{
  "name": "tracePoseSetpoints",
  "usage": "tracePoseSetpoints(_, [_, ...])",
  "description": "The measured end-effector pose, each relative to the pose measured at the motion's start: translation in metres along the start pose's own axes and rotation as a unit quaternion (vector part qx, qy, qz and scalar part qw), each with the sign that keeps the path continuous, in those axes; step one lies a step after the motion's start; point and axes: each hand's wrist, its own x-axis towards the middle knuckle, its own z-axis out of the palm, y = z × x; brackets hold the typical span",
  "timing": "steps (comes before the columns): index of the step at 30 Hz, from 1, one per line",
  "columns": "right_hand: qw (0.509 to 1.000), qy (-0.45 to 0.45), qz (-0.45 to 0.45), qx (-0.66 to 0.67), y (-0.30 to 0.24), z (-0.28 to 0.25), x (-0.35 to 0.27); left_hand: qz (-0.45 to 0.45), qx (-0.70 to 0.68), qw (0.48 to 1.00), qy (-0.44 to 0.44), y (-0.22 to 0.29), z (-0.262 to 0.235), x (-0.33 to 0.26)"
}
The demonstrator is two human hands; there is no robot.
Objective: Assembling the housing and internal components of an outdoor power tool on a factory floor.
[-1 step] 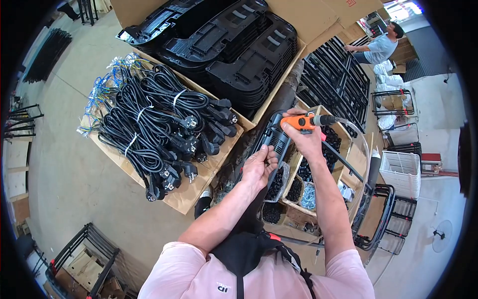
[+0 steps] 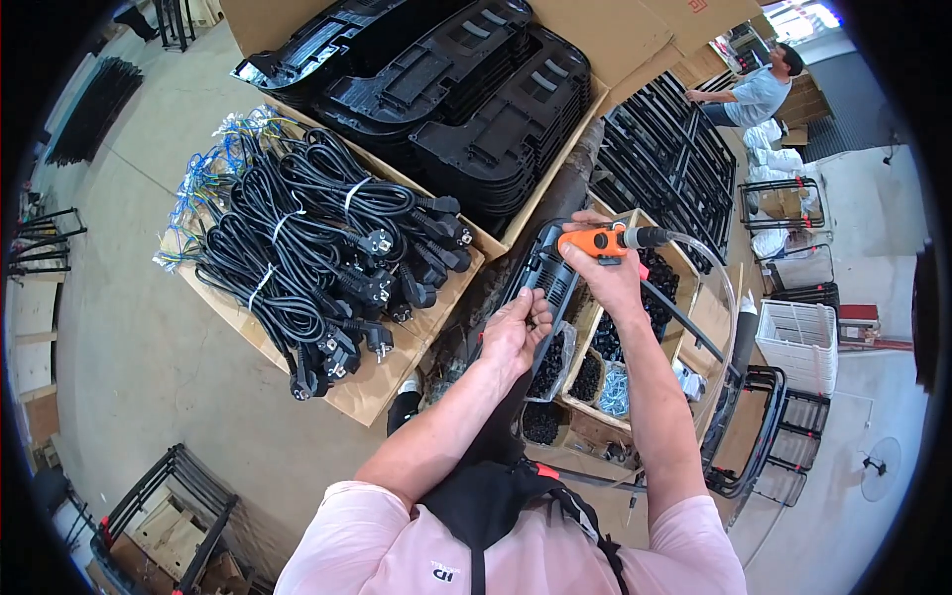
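Note:
In my right hand [image 2: 610, 278] is an orange air screwdriver [image 2: 592, 241], its fingers wrapped round the body and a clear hose [image 2: 732, 288] running off its back end. The tool is over the upper end of a long black plastic housing with slots [image 2: 561, 281]. Lower down on that housing rests my left hand [image 2: 516, 329], fingers curled and thumb pressed against the forefinger; what they pinch, if anything, is too small to name. The tool's tip is hidden behind the hand and body of the tool.
Bundled black power cords [image 2: 288, 238] lie on a cardboard box at left. Behind them, a carton [image 2: 555, 183] holds stacked black plastic panels [image 2: 496, 129]. A wooden bin [image 2: 585, 407] of screws and small black parts stands at right. A person [image 2: 759, 94] works by black frames [image 2: 674, 169].

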Motion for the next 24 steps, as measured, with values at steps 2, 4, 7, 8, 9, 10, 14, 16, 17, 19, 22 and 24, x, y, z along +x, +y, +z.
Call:
tracePoseSetpoints(2, [0.999,0.022,-0.035,0.015,0.005,-0.005,-0.007,-0.005,-0.005,1.000,0.004,0.001,0.003,0.001])
tracePoseSetpoints(4, [0.995,0.033,-0.051,0.077,-0.005,-0.010,-0.026,-0.005,-0.035,0.999,0.005,0.002,0.003,0.000])
tracePoseSetpoints(7, [0.995,0.028,-0.019,0.091,-0.029,-0.021,-0.058,-0.012,-0.089,0.995,-0.035,0.004,-0.001,0.003])
tracePoseSetpoints(8, [0.995,0.024,-0.016,0.100,-0.026,-0.022,-0.066,-0.023,-0.102,0.994,-0.038,0.006,-0.001,0.005])
tracePoseSetpoints(9, [0.996,0.027,-0.014,0.088,-0.025,-0.022,-0.073,-0.025,-0.101,0.994,-0.040,0.007,-0.001,0.006])
tracePoseSetpoints(10, [0.995,0.031,-0.008,0.099,-0.025,-0.022,-0.079,-0.028,-0.108,0.993,-0.050,0.007,-0.001,0.005])
tracePoseSetpoints(14, [0.992,0.044,-0.010,0.120,-0.020,-0.023,-0.087,-0.040,-0.107,0.991,-0.073,0.007,0.001,0.005])
tracePoseSetpoints(16, [0.991,0.049,-0.009,0.124,-0.020,-0.022,-0.089,-0.045,-0.098,0.991,-0.078,0.007,-0.001,0.005])
tracePoseSetpoints(17, [0.990,0.050,-0.008,0.128,-0.020,-0.022,-0.090,-0.051,-0.097,0.990,-0.090,0.008,-0.003,0.006])
tracePoseSetpoints(19, [0.990,0.052,-0.009,0.133,-0.016,-0.023,-0.091,-0.056,-0.095,0.989,-0.102,0.010,-0.007,0.006])
tracePoseSetpoints(22, [0.989,0.046,-0.009,0.140,-0.016,-0.023,-0.092,-0.073,-0.102,0.979,-0.158,0.012,-0.012,0.003])
tracePoseSetpoints(24, [0.989,0.039,-0.009,0.144,-0.016,-0.022,-0.094,-0.089,-0.129,0.971,-0.182,0.013,-0.012,0.000])
